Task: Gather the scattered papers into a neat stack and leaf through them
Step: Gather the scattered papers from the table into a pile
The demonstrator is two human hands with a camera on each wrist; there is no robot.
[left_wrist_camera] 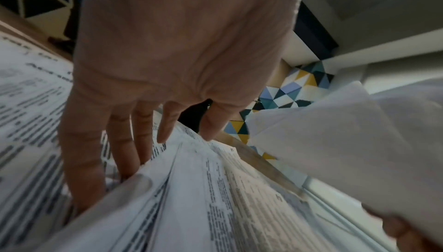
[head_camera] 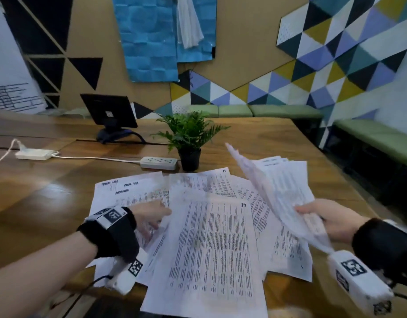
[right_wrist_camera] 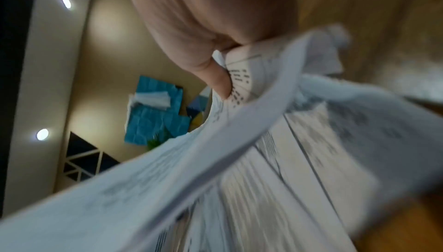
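Observation:
Several printed white papers (head_camera: 211, 237) lie fanned and overlapping on the wooden table (head_camera: 49, 198). My left hand (head_camera: 152, 216) lies on the left sheets, its straight fingers (left_wrist_camera: 86, 161) slid under the lifted edge of the top papers (left_wrist_camera: 191, 199). My right hand (head_camera: 321, 216) grips a bunch of sheets (head_camera: 278, 191) by their near edge and holds them tilted up off the table; in the right wrist view my thumb (right_wrist_camera: 215, 78) pinches these blurred sheets (right_wrist_camera: 239, 161). More papers lie under and behind the raised bunch at the right.
A small potted fern (head_camera: 188, 138) stands just behind the papers, with a white power strip (head_camera: 159, 162) to its left. Farther back are a dark tablet on a stand (head_camera: 109, 113) and a white adapter (head_camera: 34, 154) with cable. The table's right edge (head_camera: 335, 168) lies close to the papers.

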